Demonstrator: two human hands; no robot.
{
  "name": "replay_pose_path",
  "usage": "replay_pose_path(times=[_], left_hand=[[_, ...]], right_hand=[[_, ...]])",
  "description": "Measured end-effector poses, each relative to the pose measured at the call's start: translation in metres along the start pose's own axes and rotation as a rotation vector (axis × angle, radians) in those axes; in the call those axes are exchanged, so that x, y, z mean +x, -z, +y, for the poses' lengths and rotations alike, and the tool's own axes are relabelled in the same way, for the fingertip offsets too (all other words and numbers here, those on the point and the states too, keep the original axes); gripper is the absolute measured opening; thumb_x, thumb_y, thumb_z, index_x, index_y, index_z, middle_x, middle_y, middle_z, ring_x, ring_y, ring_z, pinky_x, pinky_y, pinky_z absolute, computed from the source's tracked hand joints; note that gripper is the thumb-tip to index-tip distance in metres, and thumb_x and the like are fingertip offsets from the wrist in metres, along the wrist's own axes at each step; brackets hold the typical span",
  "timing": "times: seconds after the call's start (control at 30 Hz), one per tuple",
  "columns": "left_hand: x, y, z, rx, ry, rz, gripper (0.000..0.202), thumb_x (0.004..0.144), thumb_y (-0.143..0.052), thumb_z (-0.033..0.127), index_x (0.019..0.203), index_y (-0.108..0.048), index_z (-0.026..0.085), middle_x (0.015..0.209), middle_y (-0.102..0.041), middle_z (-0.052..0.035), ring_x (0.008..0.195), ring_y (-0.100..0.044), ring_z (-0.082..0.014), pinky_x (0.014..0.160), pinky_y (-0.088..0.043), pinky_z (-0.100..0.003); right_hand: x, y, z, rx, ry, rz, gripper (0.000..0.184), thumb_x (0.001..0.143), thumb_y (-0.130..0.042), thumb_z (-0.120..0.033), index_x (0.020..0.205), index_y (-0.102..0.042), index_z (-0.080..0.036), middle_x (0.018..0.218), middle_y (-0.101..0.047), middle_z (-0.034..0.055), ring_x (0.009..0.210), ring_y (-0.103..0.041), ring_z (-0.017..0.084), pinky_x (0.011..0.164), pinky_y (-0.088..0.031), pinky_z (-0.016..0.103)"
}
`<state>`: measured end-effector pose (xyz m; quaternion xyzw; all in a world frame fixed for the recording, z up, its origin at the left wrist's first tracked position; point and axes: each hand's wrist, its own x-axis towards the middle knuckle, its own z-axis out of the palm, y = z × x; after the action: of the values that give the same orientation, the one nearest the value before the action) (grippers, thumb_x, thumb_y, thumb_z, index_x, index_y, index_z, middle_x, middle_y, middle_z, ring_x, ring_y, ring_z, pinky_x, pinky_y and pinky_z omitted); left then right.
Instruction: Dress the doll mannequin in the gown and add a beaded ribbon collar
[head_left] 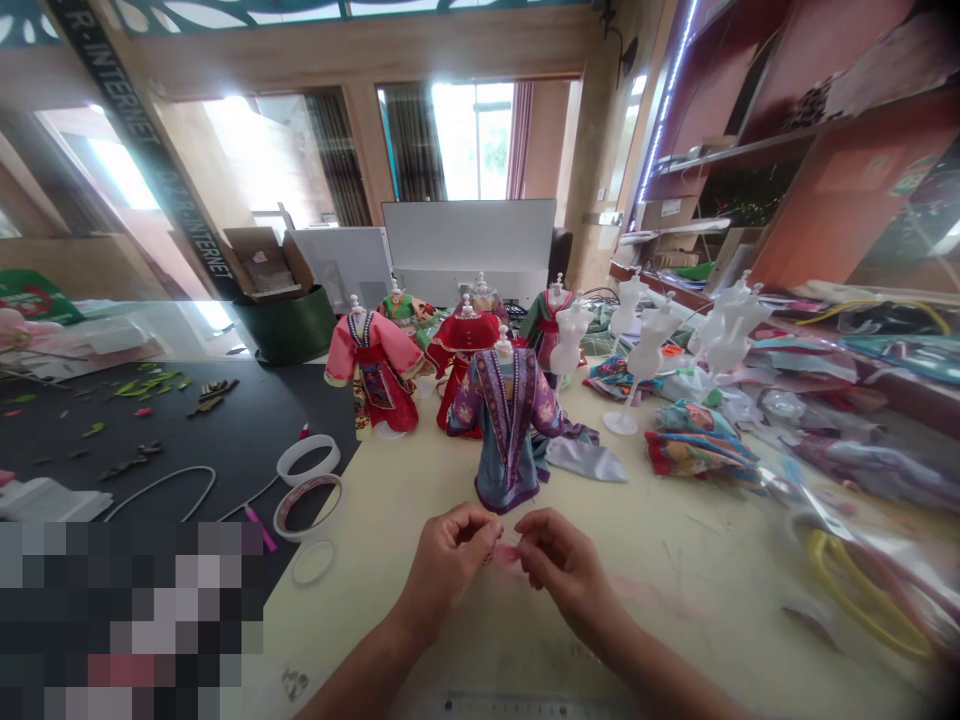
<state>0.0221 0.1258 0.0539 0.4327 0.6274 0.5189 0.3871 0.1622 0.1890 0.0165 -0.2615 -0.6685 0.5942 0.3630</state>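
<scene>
My left hand (450, 560) is closed, thumb and forefinger pinched together on something too small to make out. Just across from it, my right hand (559, 555) also has its fingertips pressed together, and what they pinch is hard to see. A sheer pink ribbon-like piece of fabric (508, 560) shows between the hands, close to the right fingers; a pale pink strip (664, 592) lies on the table beyond the right wrist. Directly behind the hands stands a small dress form in a blue and purple robe (506, 430).
More dressed miniature forms stand behind, including a pink robe (375, 365) and a red one (465, 350). Bare white forms (652, 350) and folded fabrics (701, 450) are on the right, near scissors (832, 520). Tape rolls (307, 505) lie left. A ruler (517, 706) is at the front edge.
</scene>
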Motion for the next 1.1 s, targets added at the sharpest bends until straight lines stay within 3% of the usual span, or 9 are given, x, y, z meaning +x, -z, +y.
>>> replay_pose_path(times=[0.2,0.4,0.67,0.83,0.93,1.1], left_hand=[[-0.002,-0.002,0.002,0.064,-0.110,-0.001,0.019,0.077,-0.055,0.026,0.061,-0.058,0.015,0.063,-0.054,0.0009,0.060,-0.049,-0.0113,0.058,-0.039,-0.020],[-0.003,-0.004,0.003,0.101,-0.108,-0.031,0.020,0.078,-0.055,0.030,0.068,-0.062,0.015,0.067,-0.056,-0.0015,0.060,-0.049,-0.0121,0.056,-0.040,-0.020],[-0.002,-0.001,0.002,0.137,-0.198,-0.023,0.023,0.081,-0.052,0.029,0.066,-0.062,0.016,0.065,-0.056,-0.0004,0.062,-0.053,-0.0126,0.063,-0.042,-0.022],[-0.003,-0.001,-0.005,0.275,-0.338,-0.013,0.015,0.080,-0.055,0.027,0.084,-0.067,0.019,0.089,-0.064,-0.0055,0.083,-0.058,-0.0177,0.075,-0.046,-0.026],[-0.003,-0.002,-0.009,0.382,-0.436,0.001,0.015,0.081,-0.054,0.026,0.085,-0.067,0.019,0.088,-0.065,-0.0059,0.086,-0.058,-0.0185,0.079,-0.046,-0.030],[-0.002,-0.002,-0.013,0.504,-0.595,0.035,0.015,0.084,-0.050,0.023,0.085,-0.064,0.019,0.085,-0.065,-0.0073,0.082,-0.057,-0.0186,0.074,-0.046,-0.031]], right_hand=[[-0.003,0.002,0.005,-0.521,0.221,0.089,0.016,0.083,-0.053,-0.026,0.096,-0.054,-0.018,0.057,-0.051,-0.0025,0.050,-0.046,0.011,0.052,-0.037,0.023],[-0.006,0.005,-0.001,-0.850,0.471,0.046,0.018,0.087,-0.045,-0.018,0.091,-0.062,-0.020,0.065,-0.060,0.0041,0.056,-0.052,0.014,0.055,-0.035,0.025],[-0.005,0.008,-0.001,-0.740,0.417,0.106,0.019,0.087,-0.044,-0.020,0.083,-0.062,-0.020,0.068,-0.063,0.0053,0.060,-0.056,0.015,0.058,-0.039,0.025],[-0.005,0.008,-0.001,-0.709,0.417,0.101,0.018,0.087,-0.044,-0.019,0.085,-0.062,-0.020,0.070,-0.064,0.0052,0.061,-0.057,0.015,0.059,-0.040,0.025],[-0.006,0.007,-0.002,-0.711,0.421,0.083,0.018,0.087,-0.044,-0.019,0.086,-0.062,-0.020,0.071,-0.065,0.0051,0.061,-0.057,0.015,0.059,-0.040,0.025],[-0.007,0.007,-0.001,-0.719,0.409,0.069,0.018,0.087,-0.044,-0.018,0.084,-0.062,-0.019,0.072,-0.065,0.0050,0.062,-0.058,0.015,0.059,-0.041,0.025]])
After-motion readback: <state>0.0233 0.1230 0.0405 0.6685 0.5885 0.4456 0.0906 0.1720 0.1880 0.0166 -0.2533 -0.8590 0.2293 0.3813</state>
